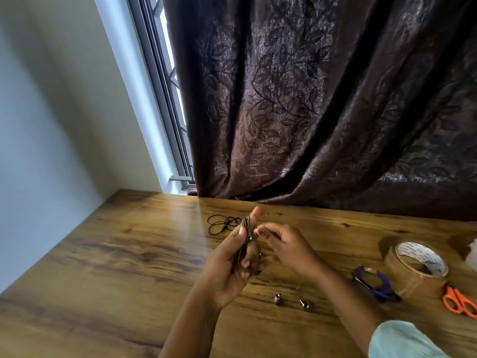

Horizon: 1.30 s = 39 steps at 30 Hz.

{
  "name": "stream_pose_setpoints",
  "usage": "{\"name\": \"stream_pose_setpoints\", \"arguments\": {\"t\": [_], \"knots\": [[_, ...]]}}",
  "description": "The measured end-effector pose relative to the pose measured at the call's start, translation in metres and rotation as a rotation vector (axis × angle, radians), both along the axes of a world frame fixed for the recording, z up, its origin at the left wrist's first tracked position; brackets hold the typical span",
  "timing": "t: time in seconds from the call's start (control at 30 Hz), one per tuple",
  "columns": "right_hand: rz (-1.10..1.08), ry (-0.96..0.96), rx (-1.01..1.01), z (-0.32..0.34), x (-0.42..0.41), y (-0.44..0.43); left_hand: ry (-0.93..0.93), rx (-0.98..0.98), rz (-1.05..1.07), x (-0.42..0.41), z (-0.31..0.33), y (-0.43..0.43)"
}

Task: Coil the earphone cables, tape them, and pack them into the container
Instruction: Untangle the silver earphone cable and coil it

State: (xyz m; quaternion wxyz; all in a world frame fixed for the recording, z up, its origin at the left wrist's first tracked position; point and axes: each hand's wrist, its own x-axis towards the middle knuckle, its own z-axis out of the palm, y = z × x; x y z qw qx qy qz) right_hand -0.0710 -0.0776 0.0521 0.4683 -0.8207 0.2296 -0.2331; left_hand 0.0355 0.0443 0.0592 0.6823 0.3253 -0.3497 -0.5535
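Note:
My left hand [232, 259] holds a coil of thin earphone cable [246, 232] wound around its fingers, index finger pointing up. My right hand [281, 244] pinches the loose strand of that cable just right of the coil. The cable's two earbuds [278, 298] [304, 303] lie on the wooden table [116, 254] below my hands. A second, black earphone cable [222, 223] lies loosely tangled on the table behind my left hand. A blue coiled cable [374, 282] lies to the right. No container is in view.
A roll of brown packing tape [415, 264] stands at the right, with orange-handled scissors [459, 302] in front of it. A dark patterned curtain [322, 112] hangs along the table's back edge, beside a window [165, 86]. A white object [473, 250] peeks in at the right edge.

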Motion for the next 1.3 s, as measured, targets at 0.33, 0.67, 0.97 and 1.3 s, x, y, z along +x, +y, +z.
{"name": "stream_pose_setpoints", "arguments": {"t": [0.33, 0.67, 0.97, 1.3], "knots": [[0.180, 0.346, -0.117, -0.025, -0.002, 0.035, -0.121, -0.012, 0.324, 0.011, -0.001, -0.007], [0.242, 0.636, -0.430, 0.044, -0.021, 0.026, -0.706, 0.210, 0.276, 0.018, -0.024, -0.005], [0.127, 0.207, -0.485, 0.072, -0.020, -0.006, -0.456, 0.183, 0.114, -0.007, -0.009, -0.008], [0.111, -0.204, 0.063, 0.033, -0.009, -0.007, 0.164, 0.076, -0.037, -0.007, -0.015, -0.006]]}}
